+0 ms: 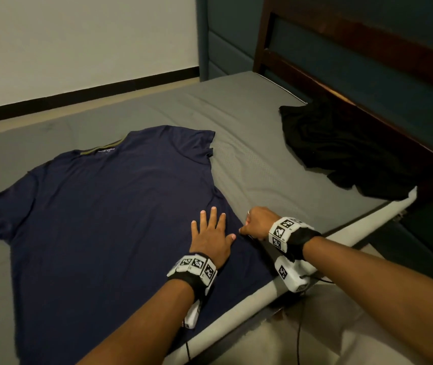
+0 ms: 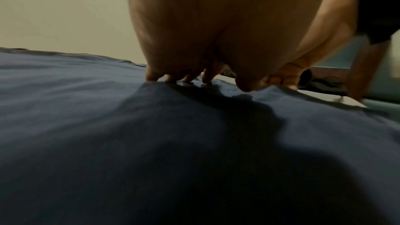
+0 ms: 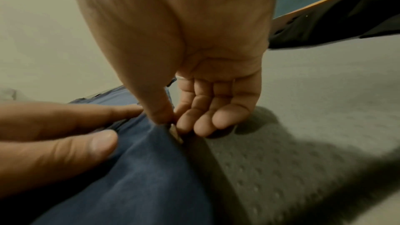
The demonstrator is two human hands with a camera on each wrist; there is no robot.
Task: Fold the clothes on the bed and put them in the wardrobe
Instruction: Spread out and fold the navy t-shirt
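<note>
Navy T-shirt [image 1: 110,206] spread flat on the grey mattress [image 1: 249,133]. Left hand [image 1: 211,237], fingers spread, presses its side. Only the right wrist view reveals the right hand [image 3: 194,74] pinching the shirt's edge between thumb and forefinger. Neck label illegible. Crumpled black garment [image 1: 347,146] lies well beyond the fingertips.

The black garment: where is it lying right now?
In the head view the black garment lies crumpled on the bed's far right, against the wooden headboard, apart from the navy T-shirt.
</note>
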